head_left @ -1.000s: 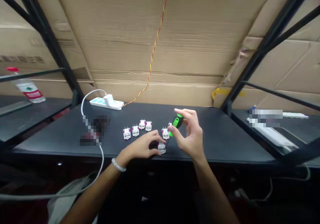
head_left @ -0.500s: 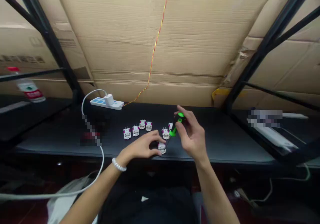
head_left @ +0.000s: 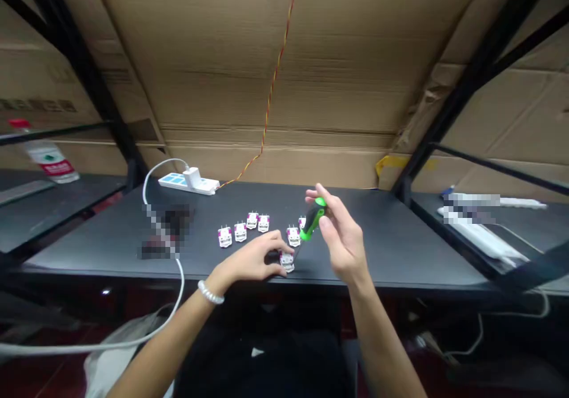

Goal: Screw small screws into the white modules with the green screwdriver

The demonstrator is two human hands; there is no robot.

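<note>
My left hand (head_left: 249,260) rests on the table with its fingertips against a small white connector block (head_left: 287,262), which has metal pins and magenta parts. My right hand (head_left: 343,240) is raised above the table and pinches a screwdriver (head_left: 312,220) by its green-and-black handle. The thin shaft points down towards the block held by my left hand, though the exact tip contact is hard to see. Several similar blocks (head_left: 240,231) stand in a loose row to the left of the screwdriver, and one (head_left: 293,237) sits just beside it.
The black table (head_left: 377,250) holds a white power strip (head_left: 186,182) with a plugged-in charger and a white cable (head_left: 180,267). A pixelated patch (head_left: 166,232) covers something on the table. Cardboard (head_left: 267,90) and black metal frame bars stand behind.
My right hand has turned the screwdriver slightly, so more of its handle shows, and the fingers have shifted on it. My left hand and the blocks stay in place.
</note>
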